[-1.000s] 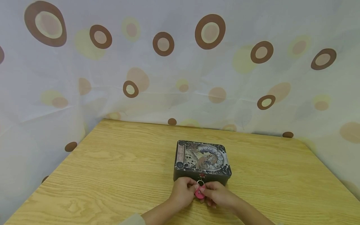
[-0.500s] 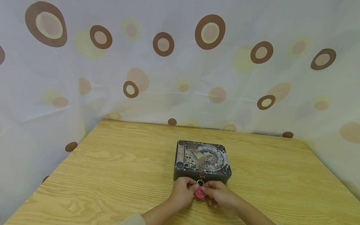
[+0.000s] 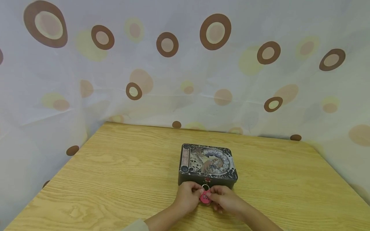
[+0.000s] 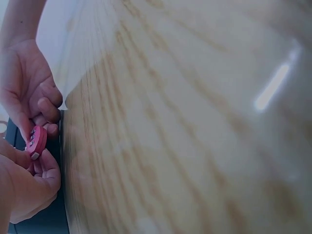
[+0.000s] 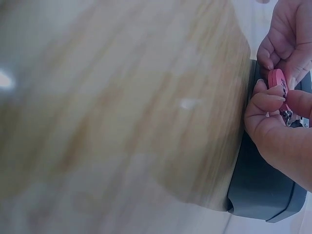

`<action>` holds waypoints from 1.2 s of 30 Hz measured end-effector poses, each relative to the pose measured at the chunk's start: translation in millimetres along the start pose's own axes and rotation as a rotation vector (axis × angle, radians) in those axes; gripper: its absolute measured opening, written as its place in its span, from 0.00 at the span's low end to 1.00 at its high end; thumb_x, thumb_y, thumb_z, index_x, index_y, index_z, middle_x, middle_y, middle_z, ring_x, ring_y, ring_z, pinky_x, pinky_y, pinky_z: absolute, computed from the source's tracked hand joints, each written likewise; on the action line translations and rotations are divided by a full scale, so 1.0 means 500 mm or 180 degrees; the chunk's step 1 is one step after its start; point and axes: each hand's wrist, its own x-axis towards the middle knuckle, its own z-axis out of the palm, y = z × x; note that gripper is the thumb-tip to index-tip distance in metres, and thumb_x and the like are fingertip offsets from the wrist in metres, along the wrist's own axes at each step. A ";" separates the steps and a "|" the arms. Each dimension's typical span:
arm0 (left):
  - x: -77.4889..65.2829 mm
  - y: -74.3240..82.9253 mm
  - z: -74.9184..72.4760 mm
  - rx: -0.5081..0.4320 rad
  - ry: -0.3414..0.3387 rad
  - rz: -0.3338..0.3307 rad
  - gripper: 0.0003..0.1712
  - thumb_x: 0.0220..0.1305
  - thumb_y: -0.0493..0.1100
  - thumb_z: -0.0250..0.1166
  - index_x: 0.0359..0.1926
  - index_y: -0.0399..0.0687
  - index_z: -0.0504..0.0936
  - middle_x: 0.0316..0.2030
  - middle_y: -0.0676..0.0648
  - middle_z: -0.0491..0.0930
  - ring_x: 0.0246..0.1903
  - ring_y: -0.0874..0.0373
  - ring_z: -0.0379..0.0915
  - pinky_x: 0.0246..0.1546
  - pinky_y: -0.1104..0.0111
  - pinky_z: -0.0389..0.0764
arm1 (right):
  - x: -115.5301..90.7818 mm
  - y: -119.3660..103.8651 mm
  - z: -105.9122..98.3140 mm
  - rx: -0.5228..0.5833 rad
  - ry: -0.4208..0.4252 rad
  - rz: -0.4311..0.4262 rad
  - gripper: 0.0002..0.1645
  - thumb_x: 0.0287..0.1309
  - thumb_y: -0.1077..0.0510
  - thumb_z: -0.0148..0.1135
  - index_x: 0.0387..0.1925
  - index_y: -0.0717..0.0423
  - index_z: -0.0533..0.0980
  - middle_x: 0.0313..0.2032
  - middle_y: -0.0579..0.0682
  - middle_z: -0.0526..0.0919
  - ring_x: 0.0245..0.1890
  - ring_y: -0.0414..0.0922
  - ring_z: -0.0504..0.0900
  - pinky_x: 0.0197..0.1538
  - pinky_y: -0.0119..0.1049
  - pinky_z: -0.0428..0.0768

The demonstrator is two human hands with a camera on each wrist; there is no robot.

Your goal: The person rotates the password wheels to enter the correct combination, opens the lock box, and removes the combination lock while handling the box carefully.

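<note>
A pink padlock (image 3: 205,199) is held at the front of a dark patterned box (image 3: 211,162), its metal shackle (image 3: 205,184) just below the red clasp (image 3: 207,179); the box stands on the wood-grain tabletop (image 3: 130,166). The left hand (image 3: 186,196) pinches the padlock's left edge between thumb and fingers, while the right hand (image 3: 224,197) grips the right edge, its thumb close by the small dials (image 3: 206,197). The step in hand looks like setting those dials, though any digits are too small to read. To do it well, let the left hand be the anchor, with the padlock's face tipped up toward the eyes, and let the right thumb roll one wheel at a time, lightly. Bring each wheel squarely to its mark before going on, since a half-turned one would likely jam the lock. Avoid tugging on the clasp; a slack shackle should turn easier and leave the box unshifted.
</note>
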 end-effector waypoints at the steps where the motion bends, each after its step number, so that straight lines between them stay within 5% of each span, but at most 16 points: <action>1: 0.000 0.000 0.000 0.0001 0.0004 0.0004 0.07 0.58 0.32 0.62 0.25 0.30 0.79 0.19 0.45 0.76 0.19 0.65 0.66 0.18 0.77 0.69 | 0.000 0.000 0.001 -0.0001 0.0001 0.0001 0.12 0.64 0.62 0.47 0.35 0.71 0.70 0.17 0.44 0.68 0.16 0.36 0.65 0.19 0.25 0.64; 17: 0.000 0.000 0.002 0.0027 0.0033 0.0009 0.06 0.57 0.32 0.62 0.26 0.31 0.79 0.19 0.45 0.76 0.19 0.65 0.66 0.18 0.77 0.69 | 0.000 -0.004 0.006 -0.0101 0.0003 0.0051 0.08 0.61 0.62 0.50 0.31 0.65 0.69 0.16 0.44 0.68 0.16 0.36 0.65 0.20 0.24 0.65; 36: 0.000 -0.001 0.001 0.0058 0.0034 0.0061 0.06 0.56 0.32 0.62 0.25 0.31 0.80 0.19 0.45 0.77 0.19 0.66 0.66 0.18 0.77 0.70 | 0.002 -0.003 0.009 -0.0100 -0.0015 0.0092 0.16 0.66 0.58 0.46 0.32 0.68 0.73 0.21 0.43 0.76 0.16 0.35 0.65 0.20 0.25 0.63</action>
